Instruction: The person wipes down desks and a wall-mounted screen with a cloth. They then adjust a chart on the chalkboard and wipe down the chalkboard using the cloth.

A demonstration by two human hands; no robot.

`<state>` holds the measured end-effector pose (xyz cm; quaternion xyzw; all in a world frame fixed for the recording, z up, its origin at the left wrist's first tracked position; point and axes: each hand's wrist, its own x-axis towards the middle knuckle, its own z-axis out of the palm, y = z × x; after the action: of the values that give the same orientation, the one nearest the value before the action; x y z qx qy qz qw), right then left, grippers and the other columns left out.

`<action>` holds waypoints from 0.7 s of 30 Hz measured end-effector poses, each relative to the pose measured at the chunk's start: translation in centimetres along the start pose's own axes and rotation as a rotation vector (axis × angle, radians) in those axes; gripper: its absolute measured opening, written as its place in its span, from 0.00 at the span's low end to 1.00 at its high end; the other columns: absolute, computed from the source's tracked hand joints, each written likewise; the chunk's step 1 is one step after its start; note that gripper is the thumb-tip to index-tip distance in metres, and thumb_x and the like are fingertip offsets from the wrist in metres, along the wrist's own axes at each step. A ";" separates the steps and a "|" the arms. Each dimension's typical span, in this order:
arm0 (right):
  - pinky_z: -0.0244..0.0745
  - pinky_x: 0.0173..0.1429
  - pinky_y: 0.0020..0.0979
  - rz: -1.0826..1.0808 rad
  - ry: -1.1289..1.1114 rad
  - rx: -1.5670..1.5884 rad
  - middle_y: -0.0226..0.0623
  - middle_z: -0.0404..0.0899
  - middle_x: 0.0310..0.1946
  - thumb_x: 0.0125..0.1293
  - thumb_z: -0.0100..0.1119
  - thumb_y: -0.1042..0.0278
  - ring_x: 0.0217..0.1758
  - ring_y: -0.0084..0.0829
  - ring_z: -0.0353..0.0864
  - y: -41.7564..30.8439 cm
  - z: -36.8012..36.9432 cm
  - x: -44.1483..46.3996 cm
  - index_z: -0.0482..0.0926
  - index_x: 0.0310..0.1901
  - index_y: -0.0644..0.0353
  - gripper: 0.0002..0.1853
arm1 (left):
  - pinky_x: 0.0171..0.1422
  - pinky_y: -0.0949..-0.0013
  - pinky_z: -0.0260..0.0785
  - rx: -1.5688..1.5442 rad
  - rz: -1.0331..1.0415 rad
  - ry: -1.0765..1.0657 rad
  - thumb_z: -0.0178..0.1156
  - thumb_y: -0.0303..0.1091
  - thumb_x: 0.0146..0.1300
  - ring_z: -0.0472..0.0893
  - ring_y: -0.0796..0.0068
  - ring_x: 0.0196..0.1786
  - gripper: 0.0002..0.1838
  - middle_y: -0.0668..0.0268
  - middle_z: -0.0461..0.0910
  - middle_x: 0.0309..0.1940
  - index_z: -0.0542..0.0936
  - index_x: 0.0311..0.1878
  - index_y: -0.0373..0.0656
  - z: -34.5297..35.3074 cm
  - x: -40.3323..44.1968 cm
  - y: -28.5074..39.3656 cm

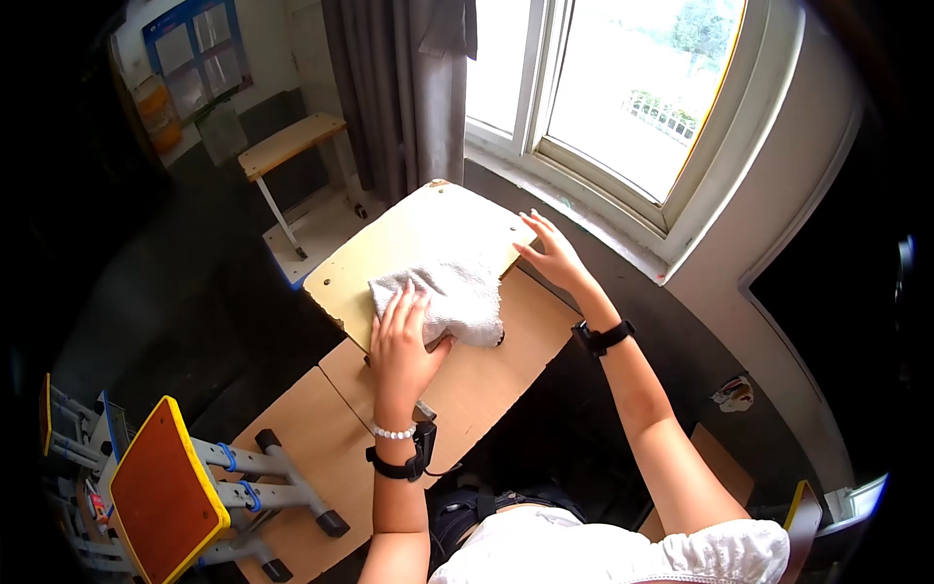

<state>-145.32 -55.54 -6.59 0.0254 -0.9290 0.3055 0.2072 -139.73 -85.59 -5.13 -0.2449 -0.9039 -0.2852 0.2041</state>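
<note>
A pale grey-white cloth point(446, 300) lies partly folded on a light wooden board point(418, 229), which looks like a chair seat or backrest resting on the desks. My left hand point(399, 336) presses on the cloth's left part, fingers over its top and thumb along the near edge, holding it against the board. At the board's right corner, my right hand point(553, 255) is open with fingers spread, its fingertips at the edge by the window. Whether it bears on the board I cannot tell. Each wrist wears a black strap, and the left also a beaded bracelet.
Brown desktops point(486, 389) run beneath the board. An upturned stool with a red-brown, yellow-edged seat point(170, 492) rests at lower left. A window point(623, 107) with a sill stands ahead right, beside a grey curtain point(399, 97). Another wooden chair point(292, 146) stands behind.
</note>
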 end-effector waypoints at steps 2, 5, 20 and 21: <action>0.53 0.73 0.36 0.071 -0.073 -0.031 0.51 0.51 0.71 0.67 0.52 0.47 0.74 0.47 0.53 1.0 1.1 1.8 0.60 0.68 0.58 0.33 | 0.69 0.58 0.57 -0.013 0.004 0.012 0.71 0.36 0.44 0.67 0.58 0.66 0.34 0.58 0.69 0.64 0.73 0.59 0.45 0.0 0.0 -0.2; 0.56 0.72 0.35 0.094 0.010 -0.099 0.56 0.52 0.70 0.69 0.43 0.43 0.70 0.51 0.59 2.8 3.6 4.5 0.69 0.61 0.63 0.32 | 0.69 0.58 0.58 -0.022 0.005 0.029 0.71 0.34 0.43 0.67 0.58 0.65 0.34 0.58 0.69 0.63 0.74 0.58 0.46 0.2 0.0 -0.2; 0.73 0.51 0.44 0.438 -0.074 -0.310 0.53 0.81 0.37 0.71 0.34 0.41 0.44 0.51 0.80 2.4 3.8 8.5 0.82 0.34 0.66 0.34 | 0.68 0.55 0.59 -0.051 0.011 0.029 0.71 0.35 0.45 0.68 0.58 0.64 0.32 0.59 0.71 0.62 0.75 0.57 0.47 -0.2 -0.1 0.2; 0.73 0.51 0.44 0.449 -0.065 -0.292 0.53 0.81 0.37 0.71 0.34 0.41 0.45 0.51 0.80 2.4 3.8 8.2 0.82 0.34 0.66 0.34 | 0.67 0.57 0.60 -0.049 0.013 0.044 0.71 0.33 0.44 0.69 0.57 0.64 0.31 0.59 0.71 0.61 0.76 0.56 0.46 -0.3 -0.3 0.3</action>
<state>-154.63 -55.12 -7.35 -0.2017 -0.9517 0.2057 0.1059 -139.26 -85.63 -4.90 -0.2492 -0.8903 -0.3114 0.2198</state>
